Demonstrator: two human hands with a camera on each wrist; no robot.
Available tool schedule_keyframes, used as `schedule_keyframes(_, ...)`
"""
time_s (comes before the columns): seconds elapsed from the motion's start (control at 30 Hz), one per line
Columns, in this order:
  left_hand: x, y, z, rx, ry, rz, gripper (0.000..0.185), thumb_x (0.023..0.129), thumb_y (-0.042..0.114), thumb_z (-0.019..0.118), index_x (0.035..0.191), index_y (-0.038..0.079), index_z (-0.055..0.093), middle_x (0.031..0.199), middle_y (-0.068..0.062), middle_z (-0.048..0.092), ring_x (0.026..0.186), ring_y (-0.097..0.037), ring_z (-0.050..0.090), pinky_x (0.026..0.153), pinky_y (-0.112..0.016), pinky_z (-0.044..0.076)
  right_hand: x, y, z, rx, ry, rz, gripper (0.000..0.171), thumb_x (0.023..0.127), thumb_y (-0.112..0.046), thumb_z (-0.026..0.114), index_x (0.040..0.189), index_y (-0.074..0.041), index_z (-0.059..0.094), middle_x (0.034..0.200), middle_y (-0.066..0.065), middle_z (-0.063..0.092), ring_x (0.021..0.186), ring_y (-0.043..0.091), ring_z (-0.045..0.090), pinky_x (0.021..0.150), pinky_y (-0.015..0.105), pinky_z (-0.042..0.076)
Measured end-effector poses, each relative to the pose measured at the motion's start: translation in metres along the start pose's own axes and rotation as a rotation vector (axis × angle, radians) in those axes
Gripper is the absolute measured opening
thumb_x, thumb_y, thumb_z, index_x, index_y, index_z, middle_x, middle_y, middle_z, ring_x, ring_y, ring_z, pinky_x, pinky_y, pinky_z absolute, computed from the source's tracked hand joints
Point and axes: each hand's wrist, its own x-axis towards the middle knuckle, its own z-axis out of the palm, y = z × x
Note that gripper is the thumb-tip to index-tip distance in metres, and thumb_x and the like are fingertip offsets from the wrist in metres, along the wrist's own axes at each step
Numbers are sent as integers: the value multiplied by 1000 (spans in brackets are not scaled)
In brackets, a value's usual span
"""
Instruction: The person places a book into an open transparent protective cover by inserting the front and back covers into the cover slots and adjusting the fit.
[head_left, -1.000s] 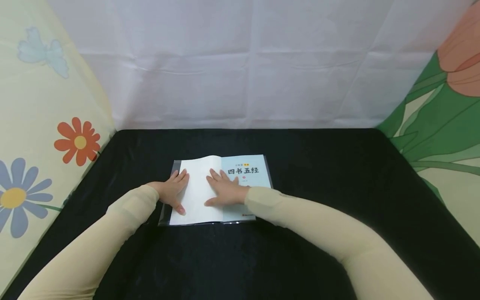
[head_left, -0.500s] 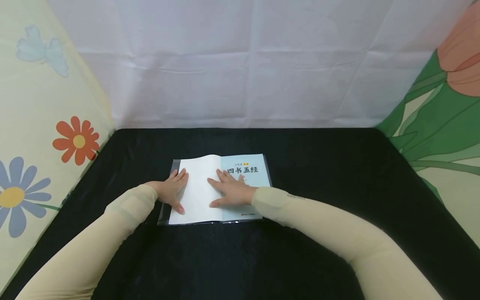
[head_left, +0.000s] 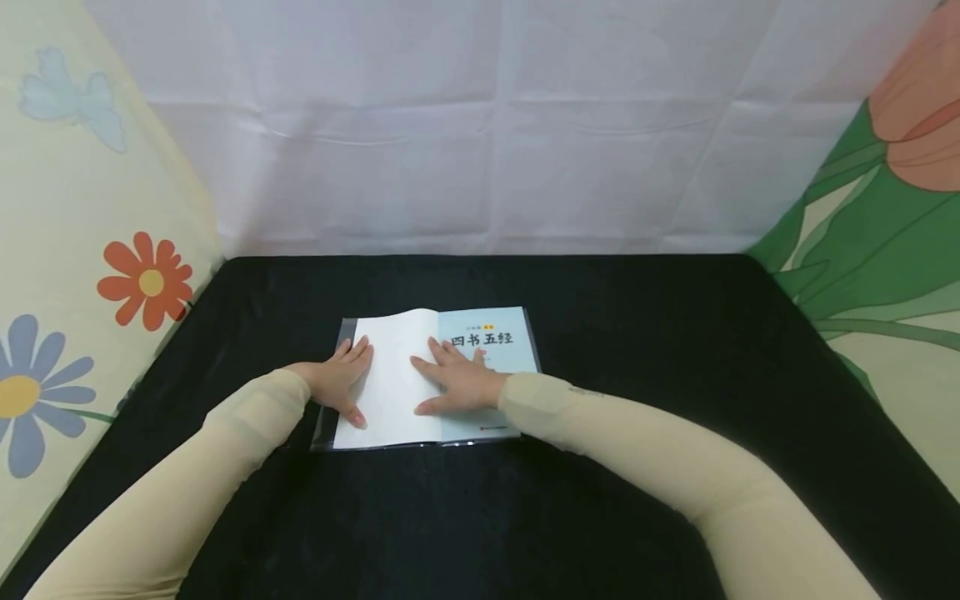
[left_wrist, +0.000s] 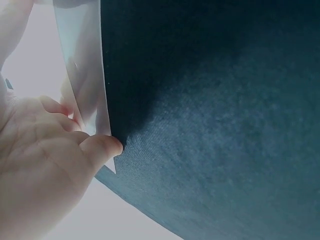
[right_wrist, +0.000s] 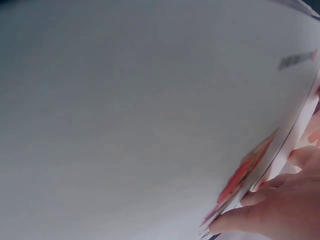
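Observation:
An open book (head_left: 393,392) lies on the black cloth, a blank white page on its left and a pale blue title page (head_left: 491,317) with dark characters on its right. My left hand (head_left: 337,382) rests on the left page's outer edge, fingers spread. Across the inner fold lies my right hand (head_left: 463,385), fingers spread and pointing left, covering part of the title page. The left wrist view shows a clear plastic cover flap (left_wrist: 87,55) beside the left hand's fingers. In the right wrist view, a red printed picture (right_wrist: 245,172) shows near the right hand (right_wrist: 285,205).
Black cloth (head_left: 645,333) covers the table around the book. A white curtain (head_left: 495,167) hangs behind its far edge. Flower-printed panels stand at the left (head_left: 150,192) and right (head_left: 885,250).
My right hand has slid a little to the right over the fold, uncovering more white page. My left hand keeps its place on the page edge. The head view has shifted slightly.

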Motion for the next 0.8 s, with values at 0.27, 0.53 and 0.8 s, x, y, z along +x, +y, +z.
schedule_keyframes(0.27,0,0,-2,1,-3,0,121,73,36,85,150,-10,5,158,-27,-10,142,-47,-12,113,-59,7,2,-1,1,-22,-1,8,79,91,-52,59,156,-24,23,163,6,-1,148,27,-3,112,62,1)
schedule_keyframes(0.53,2,0,0,-11,-1,-10,121,72,36,85,151,-9,5,158,-26,-9,143,-46,-12,113,-59,8,5,-3,2,-32,-9,15,80,91,-53,59,156,-25,23,163,6,-2,148,27,-3,112,62,1)
schedule_keyframes(0.8,-2,-1,2,-20,14,-1,123,70,38,85,151,-8,5,159,-24,-10,143,-45,-13,113,-59,9,5,-6,1,-50,-12,19,79,92,-54,58,156,-24,22,162,7,-2,148,28,-3,111,64,2)
